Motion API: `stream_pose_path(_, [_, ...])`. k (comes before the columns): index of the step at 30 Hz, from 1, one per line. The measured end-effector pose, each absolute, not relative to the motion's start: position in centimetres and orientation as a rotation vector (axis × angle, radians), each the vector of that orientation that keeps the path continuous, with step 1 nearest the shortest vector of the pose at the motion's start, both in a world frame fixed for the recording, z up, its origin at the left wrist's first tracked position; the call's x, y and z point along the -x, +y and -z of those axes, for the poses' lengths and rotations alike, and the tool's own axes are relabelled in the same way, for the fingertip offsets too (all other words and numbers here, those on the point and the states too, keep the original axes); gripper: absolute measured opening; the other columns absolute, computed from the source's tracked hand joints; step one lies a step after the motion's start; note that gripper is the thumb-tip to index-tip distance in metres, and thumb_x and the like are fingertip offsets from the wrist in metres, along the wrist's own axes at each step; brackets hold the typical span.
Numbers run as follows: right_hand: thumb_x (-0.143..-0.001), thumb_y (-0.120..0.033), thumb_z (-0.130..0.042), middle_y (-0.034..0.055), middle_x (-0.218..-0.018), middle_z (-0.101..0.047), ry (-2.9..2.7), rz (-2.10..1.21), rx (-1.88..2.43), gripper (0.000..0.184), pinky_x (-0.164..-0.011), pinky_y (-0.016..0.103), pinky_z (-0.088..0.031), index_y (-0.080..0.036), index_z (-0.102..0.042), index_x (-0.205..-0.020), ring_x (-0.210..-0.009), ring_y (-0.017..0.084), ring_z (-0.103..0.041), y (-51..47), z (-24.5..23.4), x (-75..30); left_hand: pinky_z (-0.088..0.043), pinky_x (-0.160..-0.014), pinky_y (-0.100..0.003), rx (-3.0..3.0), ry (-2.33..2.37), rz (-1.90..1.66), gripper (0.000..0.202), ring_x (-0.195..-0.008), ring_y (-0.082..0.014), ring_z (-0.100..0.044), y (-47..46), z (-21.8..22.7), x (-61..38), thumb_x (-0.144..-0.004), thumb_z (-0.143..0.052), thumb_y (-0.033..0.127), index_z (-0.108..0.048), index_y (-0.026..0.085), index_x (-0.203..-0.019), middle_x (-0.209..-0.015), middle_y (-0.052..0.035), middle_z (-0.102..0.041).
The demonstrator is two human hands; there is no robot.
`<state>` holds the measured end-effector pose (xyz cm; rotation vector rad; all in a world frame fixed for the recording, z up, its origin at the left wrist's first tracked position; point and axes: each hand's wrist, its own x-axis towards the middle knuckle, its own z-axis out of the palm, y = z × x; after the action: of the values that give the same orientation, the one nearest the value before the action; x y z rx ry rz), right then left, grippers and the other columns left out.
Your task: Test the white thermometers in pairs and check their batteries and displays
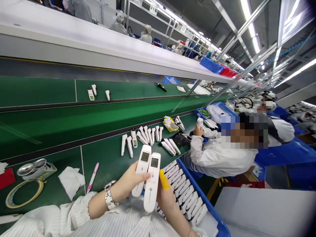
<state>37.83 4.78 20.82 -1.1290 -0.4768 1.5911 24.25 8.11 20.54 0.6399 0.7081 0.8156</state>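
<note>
Devices, two of them, white with small grey screens, are held side by side before the person's striped shirt [116,219], screen ends toward the green desk [105,153]. The left hand [132,181] is curled closed around the left device [142,168], its thumb laid across the front and reaching the edge of the right device [152,187]. The right hand [166,197], a yellow cover [164,179] on one finger, grips the right device along its side; its remaining fingers are hidden.

Beyond the screens, a row of white devices [142,135] follows the black strip [98,136] at the desk's back. Leftward is roomier: a stretch of open green separates that row from the pink tool [93,177] and the crumpled white sheet [71,181]. Rightward is tight. The blue bin [206,198], packed with more devices, lies just beside the right forearm, its rim slanting away toward a co-worker's white sleeve [197,151]. Higher up, three devices [91,94] sit near the front edge of the raised ledge [49,89].
</note>
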Motion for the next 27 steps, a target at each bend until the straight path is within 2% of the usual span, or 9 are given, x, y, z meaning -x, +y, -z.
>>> stream_pose_path(5, [-0.067, -0.048, -0.07, 0.0055, -0.103, -0.07, -0.367, -1.636, 1.06, 0.04, -0.093, 0.045, -0.044, -0.021, -0.068, -0.097, -0.099, 0.028, -0.062, 4.3, -21.6, -37.5, -0.049, -0.076, -0.032, -0.498, 0.695, -0.817, 0.038, -0.09, -0.0214, -0.062, 7.9, -21.7, -24.4, -0.078, -0.06, 0.042, -0.055, 0.017, -0.107, -0.103, -0.0089, -0.066])
stream_pose_path(10, [-0.065, -0.047, -0.072, 0.0043, -0.101, -0.071, -0.319, -1.647, 1.032, 0.038, -0.092, 0.046, -0.044, -0.021, -0.069, -0.093, -0.096, 0.028, -0.063, 4.3, -22.4, -37.8, -0.048, -0.083, -0.037, -0.336, 0.638, -0.742, 0.054, -0.096, -0.026, -0.062, 7.3, -22.1, -24.7, -0.083, -0.042, 0.056, -0.059, 0.012, -0.11, -0.101, -0.0127, -0.068])
stream_pose_path(14, [-0.06, -0.046, -0.076, 0.0025, -0.096, -0.072, -0.303, -1.638, 1.015, 0.037, -0.094, 0.045, -0.043, -0.022, -0.07, -0.088, -0.097, 0.028, -0.062, 4.3, -22.9, -37.9, -0.046, -0.086, -0.039, -0.358, 0.621, -0.75, 0.054, -0.099, -0.0277, -0.061, 7.0, -22.7, -24.6, -0.084, -0.041, 0.055, -0.06, 0.012, -0.112, -0.103, -0.0119, -0.068])
stream_pose_path(21, [-0.061, -0.047, -0.074, 0.0025, -0.099, -0.071, -0.257, -1.697, 0.993, 0.041, -0.099, 0.043, -0.039, -0.021, -0.069, -0.092, -0.106, 0.028, -0.058, 4.6, -23.0, -38.0, -0.044, -0.09, -0.039, -0.351, 0.601, -0.748, 0.053, -0.103, -0.027, -0.06, 7.0, -23.1, -24.6, -0.085, -0.04, 0.052, -0.058, 0.013, -0.116, -0.106, -0.0111, -0.067])
stream_pose_path(27, [-0.064, -0.045, -0.073, 0.0022, -0.099, -0.071, -0.31, -1.677, 0.995, 0.034, -0.096, 0.042, -0.041, -0.021, -0.069, -0.088, -0.105, 0.028, -0.058, 4.6, -23.2, -38.0, -0.044, -0.091, -0.039, -0.355, 0.618, -0.761, 0.053, -0.102, -0.0268, -0.06, 7.0, -23.4, -24.6, -0.084, -0.042, 0.054, -0.058, 0.014, -0.115, -0.106, -0.0106, -0.067])
